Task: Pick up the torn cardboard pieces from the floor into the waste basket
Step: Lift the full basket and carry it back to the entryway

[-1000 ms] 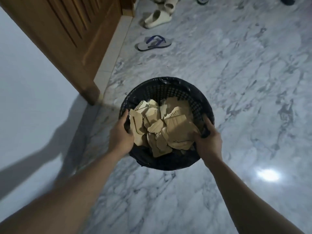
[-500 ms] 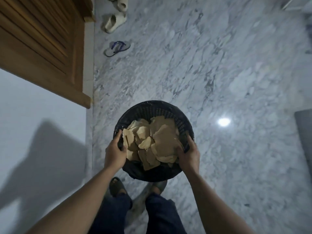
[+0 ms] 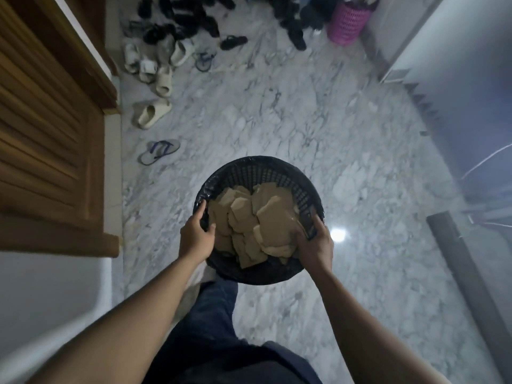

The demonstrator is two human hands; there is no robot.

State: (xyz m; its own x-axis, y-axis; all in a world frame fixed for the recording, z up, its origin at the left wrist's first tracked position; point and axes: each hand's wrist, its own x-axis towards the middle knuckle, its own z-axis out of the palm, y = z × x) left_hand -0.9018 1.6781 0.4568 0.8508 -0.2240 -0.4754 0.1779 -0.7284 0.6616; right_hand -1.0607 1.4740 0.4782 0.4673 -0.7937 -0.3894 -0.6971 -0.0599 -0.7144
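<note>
A round black mesh waste basket (image 3: 260, 169) lined with a black bag is held up above the marble floor, in front of my body. Several torn brown cardboard pieces (image 3: 255, 220) fill it. My left hand (image 3: 195, 238) grips the basket's left rim, thumb inside. On the right rim my right hand (image 3: 314, 246) has its fingers curled over the edge. No loose cardboard shows on the floor in view.
A wooden louvred door (image 3: 47, 139) stands at the left. Sandals and shoes (image 3: 155, 79) lie scattered along the far left and back of the marble floor (image 3: 277, 112). A pink basket (image 3: 347, 23) stands at the back right. A dark mat edge (image 3: 468, 273) lies right.
The basket has risen from the floor with both hands on its rim. The view has lifted and widened, showing my legs, more shoes and the pink basket.
</note>
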